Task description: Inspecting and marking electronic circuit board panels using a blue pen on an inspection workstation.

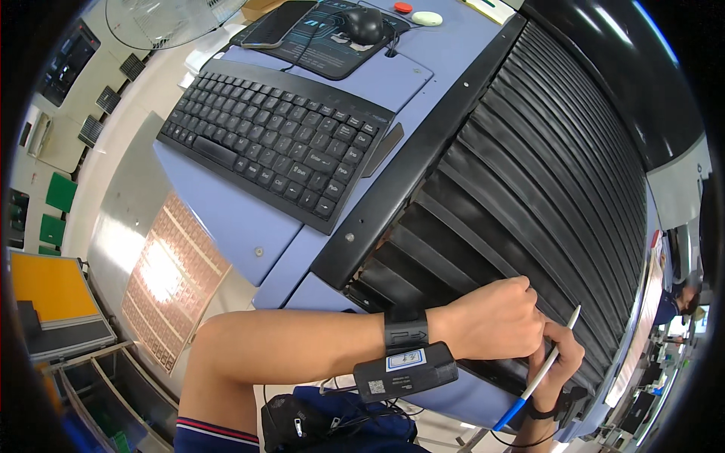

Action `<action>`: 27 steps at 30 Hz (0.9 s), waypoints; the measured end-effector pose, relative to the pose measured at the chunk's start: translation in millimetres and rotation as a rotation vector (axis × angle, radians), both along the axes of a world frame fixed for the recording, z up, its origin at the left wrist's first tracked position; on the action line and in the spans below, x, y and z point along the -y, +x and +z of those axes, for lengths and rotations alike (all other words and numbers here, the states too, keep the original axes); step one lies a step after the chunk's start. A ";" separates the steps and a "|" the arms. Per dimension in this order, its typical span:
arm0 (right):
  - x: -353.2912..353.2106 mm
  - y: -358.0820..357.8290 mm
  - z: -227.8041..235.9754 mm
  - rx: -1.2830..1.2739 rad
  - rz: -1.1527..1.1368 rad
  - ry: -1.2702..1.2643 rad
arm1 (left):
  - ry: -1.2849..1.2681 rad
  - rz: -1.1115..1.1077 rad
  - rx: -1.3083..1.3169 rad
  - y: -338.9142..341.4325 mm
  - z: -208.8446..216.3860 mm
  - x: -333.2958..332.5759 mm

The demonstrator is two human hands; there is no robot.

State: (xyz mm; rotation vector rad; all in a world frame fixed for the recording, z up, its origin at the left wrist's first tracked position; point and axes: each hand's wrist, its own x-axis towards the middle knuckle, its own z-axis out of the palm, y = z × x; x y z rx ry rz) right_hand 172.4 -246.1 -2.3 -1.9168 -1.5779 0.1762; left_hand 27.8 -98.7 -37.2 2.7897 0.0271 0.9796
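Over the near end of the black ribbed bellows cover (483, 219), my left hand (487, 321) is closed, knuckles up. Its curled fingers hide whatever they may hold. Just beside it, and partly behind it, my right hand (563, 359) is closed around a slim white pen (545, 373) with a blue end. The pen slants, its white end pointing up over the ribs and its blue end down toward my body. A black band with a small labelled box (405, 372) is strapped at my left wrist.
Left of the bellows, a black keyboard (272, 136) lies on the blue machine top (226, 219). Farther back are a mouse (364, 26), a mouse pad (332, 60), a phone (280, 24), and a red button (403, 7). A patterned copper-coloured sheet (177, 272) lies at left.
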 end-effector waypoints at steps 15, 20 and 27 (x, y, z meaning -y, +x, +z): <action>-4.6 2.3 -2.8 -0.017 0.042 0.041 | 0.167 0.039 -0.033 -3.8 8.3 6.5; -1.2 3.6 -1.6 0.001 0.046 0.007 | 0.162 0.037 -0.114 -8.8 13.0 8.0; 3.6 7.9 -11.1 -0.019 -0.035 0.033 | 0.141 -0.005 -0.115 -10.5 16.9 2.1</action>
